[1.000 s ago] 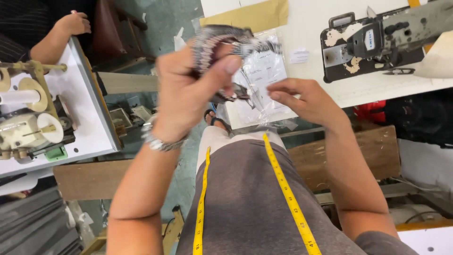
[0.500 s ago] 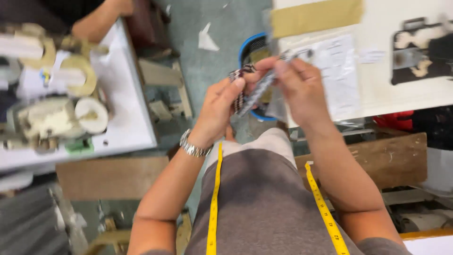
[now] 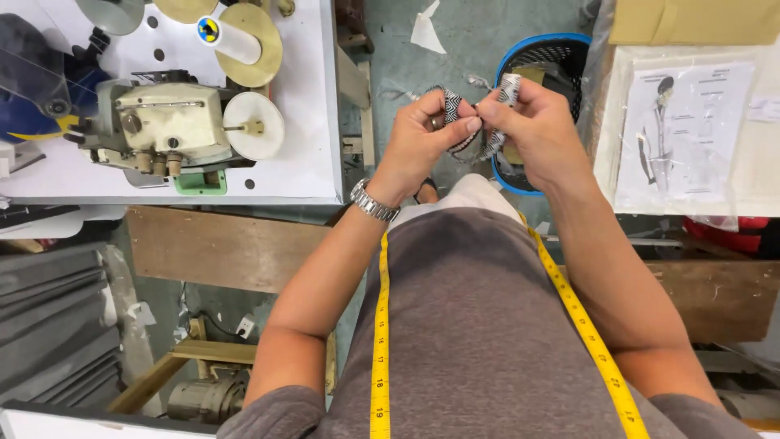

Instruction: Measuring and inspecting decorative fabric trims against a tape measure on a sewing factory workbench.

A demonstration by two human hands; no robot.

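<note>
So I've got this strip of black-and-white patterned trim (image 3: 452, 106) pinched between both hands, up in front of my chest, hanging in the air over the gap between the two tables. My left hand (image 3: 424, 136) is clenched around one end, thumb pressed flat across the top of it, and my right hand (image 3: 538, 122) is nipping the other end between thumb and fingertips, so a short bit pokes up above my knuckles. The two hands are basically touching at the thumbs. The rest of the trim loops down under my palms, can't tell how far it goes.

Silver wristwatch (image 3: 373, 202) on my left wrist, yellow measuring tape (image 3: 380, 325) draped round my neck and down both sides of my grey shirt. Right behind my hands on the floor is a blue mesh basket (image 3: 546, 49). Off to my left there's a cream overlock sewing machine (image 3: 166, 126) on a white table (image 3: 302, 122), and to my right a garment sketch sheet in a plastic sleeve (image 3: 686, 134).
</note>
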